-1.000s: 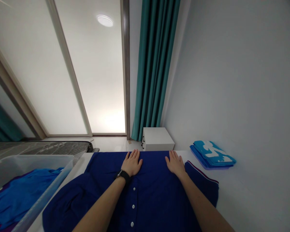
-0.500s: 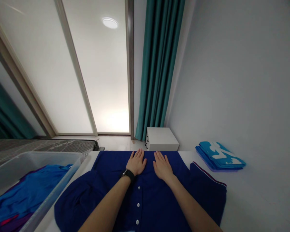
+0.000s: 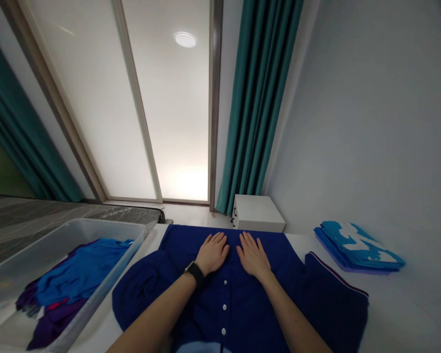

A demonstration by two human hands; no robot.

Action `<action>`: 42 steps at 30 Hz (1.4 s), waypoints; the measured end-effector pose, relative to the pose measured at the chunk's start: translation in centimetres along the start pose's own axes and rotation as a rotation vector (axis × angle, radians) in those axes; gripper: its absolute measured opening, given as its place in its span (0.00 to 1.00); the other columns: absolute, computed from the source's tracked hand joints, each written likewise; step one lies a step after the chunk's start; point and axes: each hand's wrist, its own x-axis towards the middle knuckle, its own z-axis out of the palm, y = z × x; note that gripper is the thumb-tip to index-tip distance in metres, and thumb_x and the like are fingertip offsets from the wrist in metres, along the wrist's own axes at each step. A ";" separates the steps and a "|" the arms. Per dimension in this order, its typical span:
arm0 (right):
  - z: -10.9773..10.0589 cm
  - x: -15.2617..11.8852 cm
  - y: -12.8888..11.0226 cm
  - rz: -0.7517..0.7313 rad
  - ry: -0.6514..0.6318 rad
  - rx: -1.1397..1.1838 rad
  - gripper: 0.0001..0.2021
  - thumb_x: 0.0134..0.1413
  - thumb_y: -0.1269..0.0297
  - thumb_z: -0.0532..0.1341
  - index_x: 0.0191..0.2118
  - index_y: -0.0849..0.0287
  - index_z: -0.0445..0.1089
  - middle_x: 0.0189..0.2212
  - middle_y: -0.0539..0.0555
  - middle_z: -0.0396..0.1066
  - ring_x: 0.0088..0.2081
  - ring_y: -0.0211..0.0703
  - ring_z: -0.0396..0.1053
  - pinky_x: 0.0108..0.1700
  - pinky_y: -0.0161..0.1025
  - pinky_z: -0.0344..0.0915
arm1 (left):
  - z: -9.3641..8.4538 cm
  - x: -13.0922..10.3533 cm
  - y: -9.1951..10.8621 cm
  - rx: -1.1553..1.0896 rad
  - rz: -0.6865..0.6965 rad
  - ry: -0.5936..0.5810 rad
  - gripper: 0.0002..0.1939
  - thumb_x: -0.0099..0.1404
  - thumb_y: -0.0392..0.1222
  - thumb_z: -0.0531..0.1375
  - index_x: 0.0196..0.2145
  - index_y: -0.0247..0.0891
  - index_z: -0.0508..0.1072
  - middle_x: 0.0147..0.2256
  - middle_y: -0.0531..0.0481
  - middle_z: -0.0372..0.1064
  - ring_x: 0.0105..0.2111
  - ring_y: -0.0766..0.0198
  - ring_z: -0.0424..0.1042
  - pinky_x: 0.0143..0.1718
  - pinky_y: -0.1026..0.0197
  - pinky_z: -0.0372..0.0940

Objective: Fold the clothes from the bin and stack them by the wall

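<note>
A dark blue polo shirt (image 3: 242,304) lies spread over the white table, its white buttons running down the middle toward me. My left hand (image 3: 212,252), with a black watch (image 3: 194,272) on the wrist, rests flat on the far part of the shirt. Just across the button line, my right hand (image 3: 253,255) also lies flat on the cloth, fingers stretched out. The right sleeve has a red and white trim at its edge; the left sleeve is rumpled. A bit of light blue cloth shows at the bottom edge.
A clear plastic bin (image 3: 106,294) with blue and purple clothes (image 3: 84,269) stands at the left. Folded blue garments (image 3: 360,245) are stacked on the table (image 3: 305,240) at the right. A white cabinet (image 3: 259,211) and a green curtain (image 3: 260,108) are beyond the table.
The view has turned left, so most things sit further right in the picture and more of the bin shows. Both hands stay flat on the shirt, nearly in the same place.
</note>
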 end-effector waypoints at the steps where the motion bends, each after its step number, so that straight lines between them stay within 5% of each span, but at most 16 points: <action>1: 0.0 0.0 0.0 -0.001 -0.004 -0.004 0.31 0.67 0.54 0.39 0.69 0.66 0.47 0.70 0.57 0.42 0.70 0.46 0.37 0.68 0.53 0.32 | -0.4 -1.0 -0.4 0.002 0.013 -0.005 0.23 0.73 0.45 0.46 0.61 0.36 0.65 0.62 0.45 0.61 0.63 0.58 0.57 0.65 0.50 0.51; 9: -1.0 -0.6 -0.7 -0.026 0.014 -0.025 0.30 0.66 0.57 0.41 0.68 0.67 0.50 0.69 0.60 0.43 0.70 0.47 0.38 0.68 0.53 0.34 | -1.1 -7.4 -1.9 0.028 0.076 -0.035 0.25 0.73 0.49 0.47 0.64 0.40 0.60 0.66 0.45 0.54 0.66 0.56 0.52 0.65 0.47 0.49; 13: -1.7 -2.8 -2.3 -0.136 0.065 -0.002 0.28 0.66 0.58 0.42 0.67 0.65 0.53 0.69 0.58 0.43 0.70 0.47 0.38 0.69 0.52 0.35 | -0.9 -7.6 -1.8 0.032 0.069 -0.012 0.27 0.72 0.53 0.49 0.65 0.42 0.59 0.66 0.45 0.52 0.66 0.54 0.51 0.66 0.45 0.48; 22: -1.6 -9.3 -3.6 -0.177 -0.082 0.048 0.29 0.68 0.52 0.41 0.69 0.57 0.50 0.69 0.54 0.43 0.70 0.48 0.40 0.68 0.55 0.38 | -1.5 -8.8 -0.9 0.049 0.075 -0.033 0.27 0.71 0.49 0.51 0.66 0.44 0.57 0.67 0.45 0.51 0.66 0.53 0.50 0.66 0.44 0.46; 29: -1.6 -9.6 -3.2 -0.223 -0.061 0.030 0.30 0.68 0.48 0.42 0.69 0.55 0.48 0.70 0.53 0.43 0.70 0.50 0.38 0.68 0.58 0.34 | -1.9 -10.6 0.2 0.049 0.038 -0.067 0.30 0.72 0.51 0.50 0.68 0.42 0.51 0.69 0.42 0.41 0.68 0.48 0.43 0.65 0.38 0.44; 36: -1.4 -11.0 -3.7 -0.345 -0.019 0.092 0.26 0.67 0.59 0.45 0.68 0.57 0.51 0.69 0.53 0.46 0.70 0.45 0.40 0.69 0.53 0.38 | -2.2 -12.8 0.8 0.005 0.133 -0.073 0.29 0.73 0.55 0.47 0.67 0.44 0.54 0.68 0.44 0.48 0.67 0.52 0.47 0.66 0.42 0.45; 42: -1.6 -12.2 -3.9 -0.386 -0.058 0.136 0.26 0.67 0.63 0.45 0.68 0.54 0.50 0.69 0.50 0.47 0.69 0.43 0.43 0.69 0.53 0.40 | -2.2 -13.7 2.3 -0.002 0.104 -0.113 0.29 0.72 0.52 0.49 0.68 0.41 0.53 0.69 0.44 0.43 0.68 0.52 0.44 0.66 0.43 0.45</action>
